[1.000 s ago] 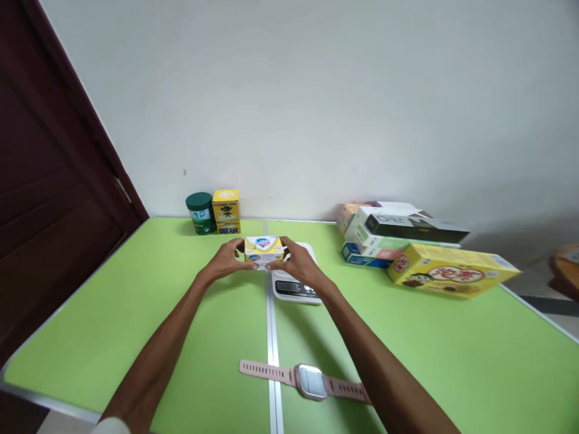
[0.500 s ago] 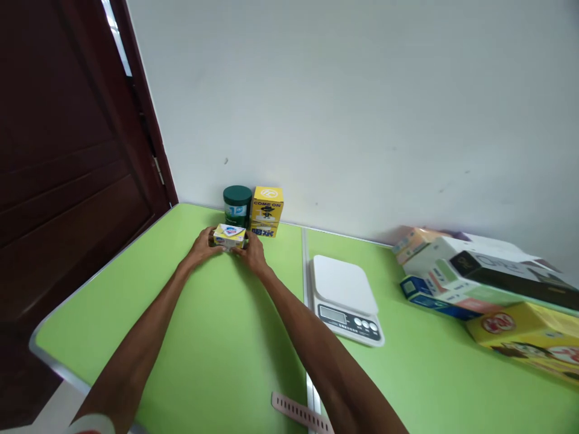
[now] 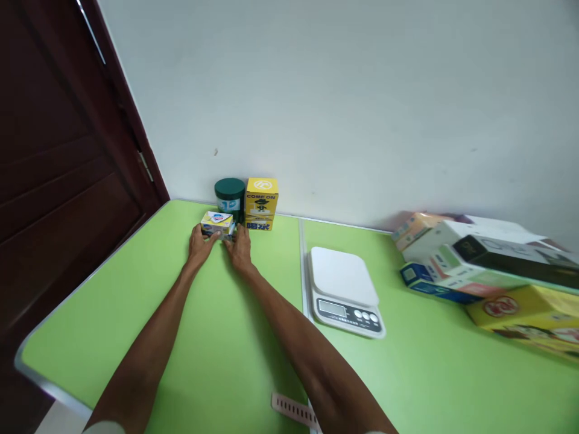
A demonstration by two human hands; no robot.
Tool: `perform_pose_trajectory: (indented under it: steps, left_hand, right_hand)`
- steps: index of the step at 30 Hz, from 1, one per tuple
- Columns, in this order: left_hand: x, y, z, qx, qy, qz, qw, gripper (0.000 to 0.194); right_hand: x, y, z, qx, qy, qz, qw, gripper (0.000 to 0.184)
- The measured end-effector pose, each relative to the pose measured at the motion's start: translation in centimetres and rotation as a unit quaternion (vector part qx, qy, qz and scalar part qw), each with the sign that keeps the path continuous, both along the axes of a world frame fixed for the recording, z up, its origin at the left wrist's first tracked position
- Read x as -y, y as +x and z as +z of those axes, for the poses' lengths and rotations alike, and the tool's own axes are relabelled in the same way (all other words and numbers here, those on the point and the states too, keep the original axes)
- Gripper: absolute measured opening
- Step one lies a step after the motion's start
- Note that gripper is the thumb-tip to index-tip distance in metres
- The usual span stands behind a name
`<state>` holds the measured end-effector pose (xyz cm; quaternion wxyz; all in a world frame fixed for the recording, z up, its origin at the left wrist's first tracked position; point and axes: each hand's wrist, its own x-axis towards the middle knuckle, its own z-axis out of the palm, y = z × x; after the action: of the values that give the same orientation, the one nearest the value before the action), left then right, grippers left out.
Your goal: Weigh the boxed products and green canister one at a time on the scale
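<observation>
Near the back left of the table, a small yellow-and-white soap box (image 3: 218, 219) sits low between my two hands. My left hand (image 3: 199, 246) grips its left end, with the thumb along the front. At the lower right end is my right hand (image 3: 239, 246), fingers bent in against it; part of that grip is hidden. Something pale shows under the box's front edge, too small to make out. Just behind stands a dark green lidded tub (image 3: 230, 191), and to its right a taller yellow carton (image 3: 261, 205) with a hat-wearing figure.
A white kitchen scale (image 3: 344, 289) lies right of the table's seam. Several stacked boxes (image 3: 493, 259) and a yellow carton (image 3: 529, 319) occupy the right side. A pink strap (image 3: 293, 408) lies near the front, partly under my right forearm. The wall (image 3: 339, 108) borders the back.
The soap box and both hands have shifted slightly back and left, closer to the green tub. My right hand has slid lower on the box's end. The camera view has also shifted a little.
</observation>
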<state>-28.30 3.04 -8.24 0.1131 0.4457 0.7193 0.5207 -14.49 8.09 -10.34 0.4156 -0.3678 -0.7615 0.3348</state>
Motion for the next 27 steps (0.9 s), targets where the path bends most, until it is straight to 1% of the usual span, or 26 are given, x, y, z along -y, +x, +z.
perform_pose_trajectory:
  steps: [3,5,6,7,8,9,10,11,12,13,14,16,17,18,19,20,21,22,24,26,27]
  left_hand:
    - [0.2,0.2,-0.2,0.031,0.035,-0.006,0.999,0.052]
    - [0.6,0.4,-0.3,0.049,0.051,0.014,0.997,0.062]
    - [0.9,0.6,-0.4,0.053,0.051,0.03,0.997,0.067]
    - [1.3,0.8,-0.4,0.055,0.047,0.046,0.996,0.07]
    - [1.7,1.0,-0.5,0.058,0.043,0.059,0.996,0.072]
    - [2.3,1.2,-0.5,0.063,0.041,0.067,0.995,0.072]
    - [2.9,1.5,-0.5,0.068,0.042,0.071,0.994,0.072]
    - [3.6,1.7,-0.5,0.07,0.046,0.073,0.994,0.07]
    - [4.2,2.0,-0.3,0.066,0.051,0.076,0.994,0.068]
    - [4.8,2.5,-0.1,0.054,0.056,0.078,0.994,0.066]
    - [5.2,3.1,0.3,0.034,0.062,0.078,0.994,0.065]
    - [5.5,5.4,1.4,-0.011,0.084,0.066,0.994,0.061]
    - [5.5,7.2,2.1,-0.03,0.102,0.051,0.993,0.06]
    - [5.4,9.5,2.8,-0.045,0.124,0.028,0.991,0.059]
    - [5.3,12.2,3.5,-0.054,0.147,-0.002,0.988,0.058]
    - [5.2,15.4,4.1,-0.059,0.171,-0.038,0.983,0.058]
    - [5.2,18.9,4.7,-0.064,0.185,-0.085,0.977,0.057]
    - [5.3,22.5,5.2,-0.063,0.19,-0.136,0.97,0.056]
    - [5.7,29.9,5.6,-0.041,0.169,-0.239,0.955,0.054]
    - [5.8,36.5,5.4,-0.009,0.111,-0.332,0.937,0.059]
    - [5.6,39.2,5.1,0.005,0.067,-0.378,0.923,0.064]
  right_hand:
    - [3.3,2.9,1.0,-0.012,-0.047,-0.002,0.999,0.069]
    - [6.0,6.4,2.2,-0.025,-0.019,0.051,0.998,0.06]
    - [7.4,8.6,2.9,-0.036,0.004,0.077,0.996,0.053]
    - [8.7,11.2,3.7,-0.047,0.028,0.09,0.994,0.045]
    - [9.8,14.1,4.5,-0.055,0.053,0.084,0.994,0.039]
    - [10.7,17.3,5.2,-0.058,0.074,0.055,0.994,0.034]
    - [11.4,20.7,5.7,-0.055,0.09,0.01,0.994,0.029]
    - [11.9,24.4,6.1,-0.053,0.107,-0.051,0.992,0.025]
    - [12.1,28.2,6.2,-0.052,0.119,-0.131,0.983,0.022]
    - [12.3,32.0,6.0,-0.053,0.125,-0.209,0.968,0.022]
    - [12.3,35.7,5.6,-0.055,0.124,-0.29,0.947,0.023]
    - [12.1,42.7,4.3,-0.059,0.1,-0.429,0.896,0.03]
    - [11.8,45.6,3.5,-0.063,0.075,-0.489,0.867,0.032]
    - [11.5,48.2,2.9,-0.071,0.044,-0.542,0.836,0.035]
    - [11.1,50.3,2.3,-0.079,0.021,-0.581,0.809,0.039]
    - [10.5,51.9,1.9,-0.087,0.005,-0.607,0.79,0.044]
    - [9.9,53.1,1.7,-0.096,-0.003,-0.619,0.779,0.048]
    - [9.2,54.0,1.7,-0.107,-0.003,-0.622,0.776,0.053]
    - [7.7,54.8,1.9,-0.139,0.011,-0.617,0.775,0.061]
    - [6.3,55.2,2.2,-0.174,0.02,-0.609,0.773,0.07]
    - [5.8,55.3,2.2,-0.186,0.02,-0.601,0.777,0.075]
